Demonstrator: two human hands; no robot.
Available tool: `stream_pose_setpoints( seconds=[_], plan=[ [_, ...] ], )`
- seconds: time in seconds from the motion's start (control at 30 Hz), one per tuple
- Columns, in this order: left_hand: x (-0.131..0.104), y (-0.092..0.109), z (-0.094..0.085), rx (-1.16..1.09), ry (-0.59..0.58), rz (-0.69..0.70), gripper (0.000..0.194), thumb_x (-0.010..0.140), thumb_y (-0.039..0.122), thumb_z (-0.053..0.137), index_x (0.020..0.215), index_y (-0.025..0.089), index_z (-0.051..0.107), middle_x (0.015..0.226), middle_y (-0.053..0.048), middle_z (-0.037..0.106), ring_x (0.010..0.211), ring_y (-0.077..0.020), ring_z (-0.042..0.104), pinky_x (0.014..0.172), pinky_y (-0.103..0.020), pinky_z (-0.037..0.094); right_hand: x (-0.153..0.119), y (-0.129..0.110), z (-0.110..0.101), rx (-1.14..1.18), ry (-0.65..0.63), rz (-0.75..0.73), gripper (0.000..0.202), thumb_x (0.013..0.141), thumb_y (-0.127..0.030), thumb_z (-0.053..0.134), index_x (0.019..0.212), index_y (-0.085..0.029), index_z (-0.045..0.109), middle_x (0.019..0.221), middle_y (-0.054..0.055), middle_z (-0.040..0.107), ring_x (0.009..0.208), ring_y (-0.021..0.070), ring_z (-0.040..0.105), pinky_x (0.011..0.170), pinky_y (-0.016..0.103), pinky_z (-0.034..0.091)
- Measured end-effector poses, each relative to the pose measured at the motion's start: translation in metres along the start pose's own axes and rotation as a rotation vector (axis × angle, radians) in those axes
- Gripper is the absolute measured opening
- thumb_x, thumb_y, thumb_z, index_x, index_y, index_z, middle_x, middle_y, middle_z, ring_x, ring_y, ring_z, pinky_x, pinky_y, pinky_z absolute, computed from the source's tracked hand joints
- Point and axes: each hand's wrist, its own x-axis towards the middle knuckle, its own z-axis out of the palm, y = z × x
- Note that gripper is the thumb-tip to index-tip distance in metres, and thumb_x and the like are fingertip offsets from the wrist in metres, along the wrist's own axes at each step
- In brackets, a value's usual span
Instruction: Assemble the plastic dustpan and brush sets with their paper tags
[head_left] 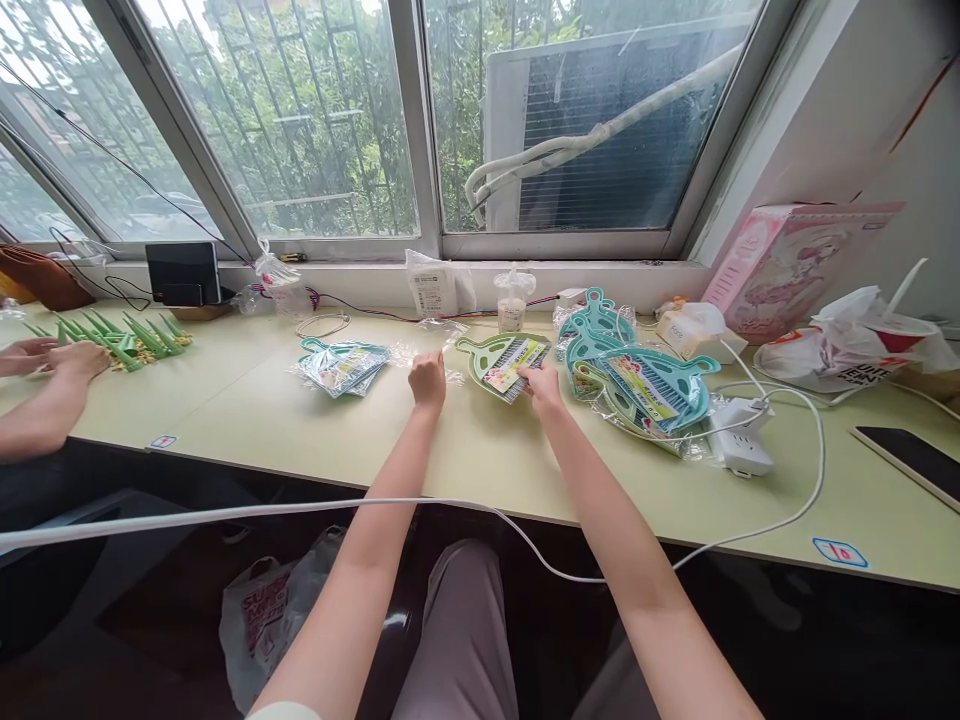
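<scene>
My right hand grips the lower right edge of a flat olive-green, fan-shaped plastic piece with cut-outs and a small looped handle, fingers on its striped printed card. To its left, my left hand is closed in a fist, with crinkled clear plastic film showing around it. How much film is inside the fist is hidden. Further left lies a small stack of similar teal pieces in clear wrapping. On the right, a larger pile of wrapped teal and green pieces overlaps loosely.
A white cable crosses over my forearms toward a white power strip. Bagged cups stand by the window. A phone lies right, below a pink box. Another person's hands work among green pieces at far left.
</scene>
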Motion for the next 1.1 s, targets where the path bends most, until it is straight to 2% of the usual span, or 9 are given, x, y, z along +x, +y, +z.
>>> stream_pose_setpoints(
  seconds=[0.23, 0.43, 0.53, 0.63, 0.73, 0.77, 0.83, 0.93, 1.1],
  plan=[
    [-0.001, 0.006, -0.005, -0.193, 0.070, 0.033, 0.040, 0.099, 0.033, 0.034, 0.120, 0.020, 0.065, 0.112, -0.014, 0.065, 0.116, -0.0284, 0.053, 0.099, -0.037, 0.040, -0.010, -0.002, 0.007, -0.016, -0.140, 0.012, 0.023, 0.070, 0.004, 0.069, 0.084, -0.013, 0.063, 0.076, 0.003, 0.071, 0.067, 0.0160, 0.068, 0.070, 0.032, 0.062],
    [-0.011, 0.020, -0.012, -0.265, -0.035, 0.228, 0.038, 0.099, 0.032, 0.033, 0.116, 0.026, 0.066, 0.121, -0.008, 0.064, 0.120, -0.0255, 0.050, 0.102, -0.036, 0.040, -0.010, 0.006, 0.010, 0.142, -0.172, 0.132, 0.017, 0.075, 0.003, 0.066, 0.083, -0.013, 0.063, 0.080, 0.004, 0.072, 0.070, 0.0140, 0.069, 0.069, 0.024, 0.060],
    [-0.023, 0.034, -0.018, -0.283, -0.078, 0.309, 0.036, 0.097, 0.031, 0.039, 0.123, 0.026, 0.063, 0.136, -0.007, 0.056, 0.133, -0.0255, 0.040, 0.115, -0.040, 0.028, -0.008, 0.012, 0.010, 0.217, -0.169, 0.195, 0.016, 0.076, 0.002, 0.065, 0.084, -0.012, 0.064, 0.081, 0.005, 0.072, 0.074, 0.0140, 0.069, 0.073, 0.024, 0.060],
    [-0.029, 0.043, -0.023, -0.275, 0.115, 0.176, 0.053, 0.093, 0.037, 0.048, 0.144, 0.022, 0.043, 0.155, -0.009, 0.032, 0.147, -0.0283, 0.019, 0.122, -0.047, 0.009, -0.006, 0.016, 0.011, 0.243, -0.162, 0.165, 0.017, 0.075, 0.000, 0.068, 0.085, -0.013, 0.063, 0.082, 0.004, 0.072, 0.078, 0.0150, 0.070, 0.076, 0.025, 0.061],
    [-0.018, 0.038, -0.027, -0.442, 0.328, -0.163, 0.075, 0.094, 0.053, 0.042, 0.155, 0.020, 0.014, 0.161, -0.013, 0.015, 0.150, -0.0283, 0.010, 0.120, -0.047, 0.016, -0.006, 0.014, 0.012, 0.269, -0.179, 0.136, 0.018, 0.074, -0.001, 0.070, 0.085, -0.015, 0.063, 0.083, 0.003, 0.072, 0.081, 0.0151, 0.070, 0.080, 0.026, 0.060],
    [-0.012, 0.033, -0.028, -0.563, 0.285, -0.252, 0.078, 0.093, 0.059, 0.038, 0.156, 0.021, 0.012, 0.160, -0.014, 0.019, 0.149, -0.0283, 0.015, 0.118, -0.046, 0.024, -0.006, 0.014, 0.013, 0.276, -0.188, 0.134, 0.018, 0.074, -0.001, 0.070, 0.084, -0.015, 0.062, 0.083, 0.003, 0.072, 0.081, 0.0150, 0.070, 0.081, 0.026, 0.060],
    [0.001, 0.023, -0.027, -0.865, 0.035, -0.348, 0.082, 0.089, 0.071, 0.033, 0.154, 0.022, 0.020, 0.151, -0.016, 0.036, 0.141, -0.0290, 0.035, 0.109, -0.044, 0.039, -0.006, 0.012, 0.014, 0.273, -0.210, 0.135, 0.018, 0.074, -0.001, 0.070, 0.083, -0.015, 0.062, 0.081, 0.002, 0.072, 0.081, 0.0149, 0.070, 0.083, 0.027, 0.060],
    [0.007, 0.015, -0.023, -1.241, -0.308, -0.359, 0.092, 0.081, 0.084, 0.023, 0.143, 0.018, 0.042, 0.129, -0.017, 0.059, 0.122, -0.0302, 0.055, 0.098, -0.046, 0.048, -0.009, 0.012, 0.016, 0.238, -0.284, 0.137, 0.019, 0.072, -0.002, 0.073, 0.082, -0.015, 0.064, 0.081, 0.004, 0.072, 0.080, 0.0164, 0.071, 0.084, 0.030, 0.061],
    [-0.011, 0.032, -0.009, -1.392, -0.528, -0.252, 0.095, 0.076, 0.089, 0.018, 0.130, 0.021, 0.057, 0.113, -0.013, 0.068, 0.118, -0.0321, 0.057, 0.100, -0.050, 0.045, -0.014, 0.013, 0.021, 0.285, -0.304, 0.156, 0.017, 0.072, -0.002, 0.071, 0.081, -0.014, 0.064, 0.080, 0.004, 0.072, 0.080, 0.0171, 0.071, 0.082, 0.030, 0.061]
  ],
)
